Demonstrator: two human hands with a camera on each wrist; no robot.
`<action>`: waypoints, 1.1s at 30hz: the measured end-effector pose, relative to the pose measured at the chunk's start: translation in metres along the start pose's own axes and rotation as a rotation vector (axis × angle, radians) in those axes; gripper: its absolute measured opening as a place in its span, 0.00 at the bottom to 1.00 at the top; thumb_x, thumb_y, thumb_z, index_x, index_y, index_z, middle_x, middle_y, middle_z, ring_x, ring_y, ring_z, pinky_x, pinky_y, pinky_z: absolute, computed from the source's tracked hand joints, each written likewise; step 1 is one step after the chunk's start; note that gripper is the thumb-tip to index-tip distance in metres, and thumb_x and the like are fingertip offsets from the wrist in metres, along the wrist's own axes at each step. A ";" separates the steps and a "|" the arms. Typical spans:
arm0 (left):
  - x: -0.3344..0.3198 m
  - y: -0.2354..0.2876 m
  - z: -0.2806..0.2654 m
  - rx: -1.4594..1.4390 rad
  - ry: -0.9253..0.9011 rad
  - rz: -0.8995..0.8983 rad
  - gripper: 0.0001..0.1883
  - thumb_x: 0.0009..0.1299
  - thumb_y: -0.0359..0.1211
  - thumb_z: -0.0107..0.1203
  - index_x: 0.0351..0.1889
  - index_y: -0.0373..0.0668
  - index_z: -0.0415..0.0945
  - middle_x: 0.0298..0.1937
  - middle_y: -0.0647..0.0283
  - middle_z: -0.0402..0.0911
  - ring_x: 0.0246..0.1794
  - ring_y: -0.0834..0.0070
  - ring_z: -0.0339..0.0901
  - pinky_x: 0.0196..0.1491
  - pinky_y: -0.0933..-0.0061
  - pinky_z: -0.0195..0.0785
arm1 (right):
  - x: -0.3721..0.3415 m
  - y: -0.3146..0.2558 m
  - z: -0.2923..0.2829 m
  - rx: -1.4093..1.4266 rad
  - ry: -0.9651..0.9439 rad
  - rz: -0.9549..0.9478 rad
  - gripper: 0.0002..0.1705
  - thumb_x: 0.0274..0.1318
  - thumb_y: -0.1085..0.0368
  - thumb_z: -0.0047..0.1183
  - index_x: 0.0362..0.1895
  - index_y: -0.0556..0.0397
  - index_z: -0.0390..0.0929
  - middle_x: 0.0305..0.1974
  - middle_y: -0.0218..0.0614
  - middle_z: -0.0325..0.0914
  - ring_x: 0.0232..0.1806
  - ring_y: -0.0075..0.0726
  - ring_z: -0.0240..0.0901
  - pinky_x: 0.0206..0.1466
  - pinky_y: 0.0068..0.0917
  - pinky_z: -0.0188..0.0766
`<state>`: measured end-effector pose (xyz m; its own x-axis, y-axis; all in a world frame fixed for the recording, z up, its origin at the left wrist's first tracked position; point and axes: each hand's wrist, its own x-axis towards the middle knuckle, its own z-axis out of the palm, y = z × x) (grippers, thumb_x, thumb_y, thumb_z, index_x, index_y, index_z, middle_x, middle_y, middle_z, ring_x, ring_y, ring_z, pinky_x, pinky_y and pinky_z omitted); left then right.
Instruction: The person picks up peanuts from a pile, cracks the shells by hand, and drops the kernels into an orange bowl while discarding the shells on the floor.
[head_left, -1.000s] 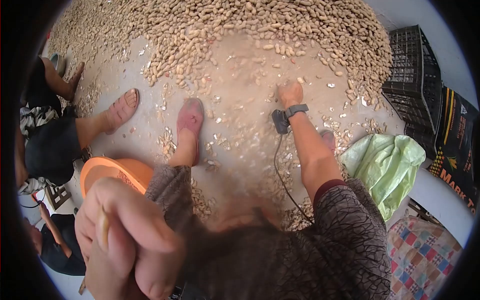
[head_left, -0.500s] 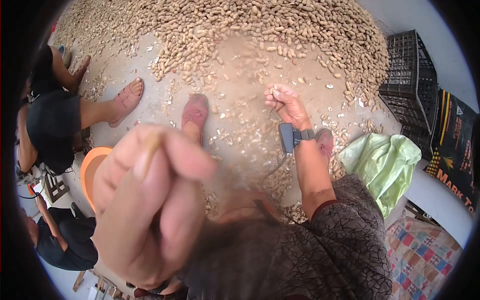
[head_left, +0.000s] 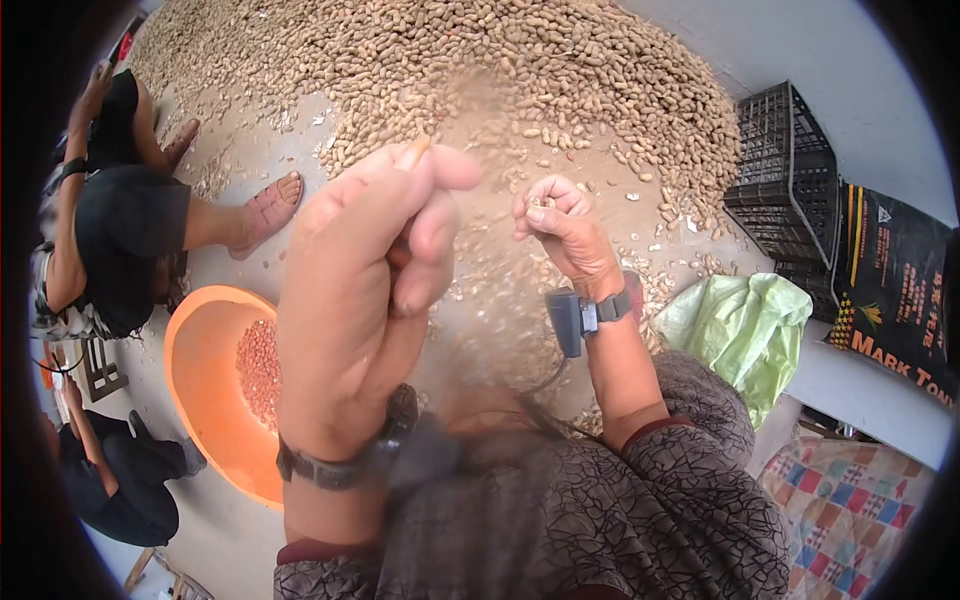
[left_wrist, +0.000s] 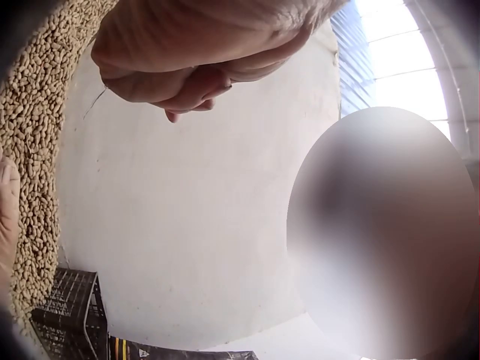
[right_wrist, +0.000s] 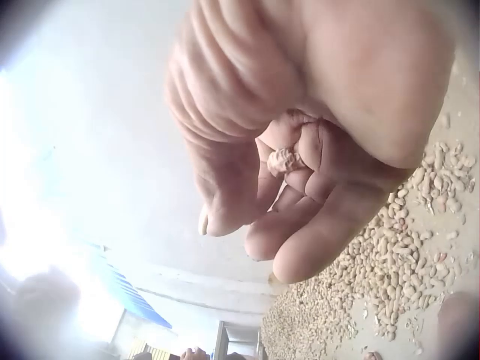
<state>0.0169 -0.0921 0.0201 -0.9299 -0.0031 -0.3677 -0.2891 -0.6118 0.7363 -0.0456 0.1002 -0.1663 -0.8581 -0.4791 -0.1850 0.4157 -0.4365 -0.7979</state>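
My right hand (head_left: 572, 235) is raised in front of me, palm turned up. Its curled fingers hold an unshelled peanut (right_wrist: 285, 161), which shows between thumb and fingers in the right wrist view. To its left, closer to the head camera, is my left hand (head_left: 360, 265). The left fingers are curled and the thumb lies against the index finger; nothing shows between them. An orange basin (head_left: 200, 400) with reddish shelled peanuts (head_left: 258, 370) in it stands left of my left forearm. Beyond both hands spreads a large heap of unshelled peanuts (head_left: 480, 50).
Broken shells and loose peanuts litter the floor. At the right are black crates (head_left: 785, 165), a black printed sack (head_left: 895, 290), a light green sack (head_left: 745, 335) and a checked cloth (head_left: 850, 510). Another person's sandalled foot (head_left: 270, 212) is at the left; someone else sits farther back.
My left hand has moved up and away from the head camera, uncovering the basin. The right hand has risen from the floor and turned palm up, showing the peanut.
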 end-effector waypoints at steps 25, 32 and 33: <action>0.006 -0.011 -0.005 -0.009 -0.061 0.099 0.11 0.69 0.32 0.48 0.36 0.33 0.76 0.22 0.73 0.69 0.16 0.89 0.57 0.19 0.88 0.48 | -0.050 -0.041 0.069 -0.286 0.157 -0.144 0.10 0.52 0.67 0.55 0.37 0.62 0.75 0.28 0.38 0.77 0.26 0.27 0.74 0.30 0.23 0.74; 0.007 -0.014 0.000 0.123 -0.121 0.073 0.10 0.68 0.34 0.49 0.33 0.38 0.78 0.20 0.74 0.68 0.15 0.90 0.57 0.18 0.88 0.47 | -0.050 -0.057 0.080 -0.008 0.079 -0.274 0.09 0.56 0.69 0.49 0.39 0.61 0.75 0.37 0.42 0.77 0.36 0.30 0.75 0.41 0.28 0.74; 0.008 -0.015 0.002 0.188 -0.147 0.028 0.12 0.70 0.35 0.47 0.35 0.37 0.77 0.20 0.73 0.69 0.14 0.90 0.56 0.17 0.88 0.47 | -0.052 -0.060 0.081 -0.056 0.100 -0.314 0.09 0.57 0.70 0.47 0.40 0.62 0.75 0.40 0.44 0.77 0.39 0.31 0.75 0.44 0.28 0.72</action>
<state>0.0138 -0.0815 0.0071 -0.9572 0.1055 -0.2696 -0.2875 -0.4552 0.8427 -0.0016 0.0894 -0.0624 -0.9680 -0.2499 0.0216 0.1118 -0.5072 -0.8545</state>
